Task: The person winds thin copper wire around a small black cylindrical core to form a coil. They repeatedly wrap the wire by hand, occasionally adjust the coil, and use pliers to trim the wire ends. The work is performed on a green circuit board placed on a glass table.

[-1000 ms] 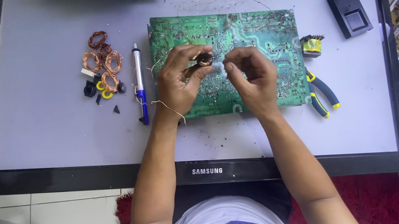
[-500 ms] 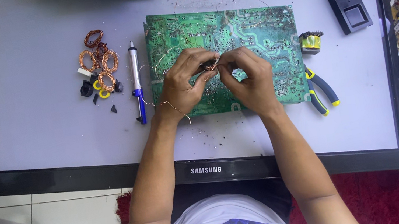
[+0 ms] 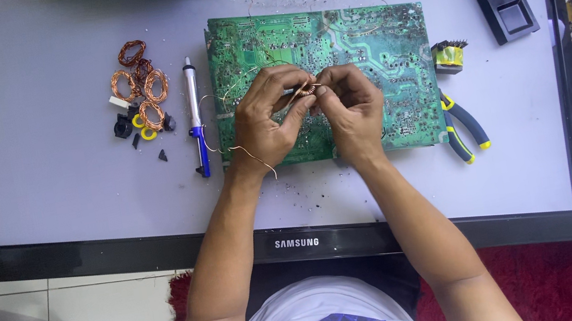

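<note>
Below, I see the flat screen panel (image 3: 73, 198) as a worktop, the green circuit board (image 3: 367, 44) lying on it. Over the board, my left hand (image 3: 267, 121) and right hand (image 3: 349, 108) pinch a small copper coil (image 3: 305, 89) between fingertips.

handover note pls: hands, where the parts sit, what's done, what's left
Left hand and right hand: both pinch one small copper coil over the green board; loose wire trails by the left wrist.
Left of the board: desoldering pump, then a pile of coils.
Right: pliers, yellow transformer, iron stand.
Done: several coils set aside.
Left: the coil in hand isn't set down.
</note>
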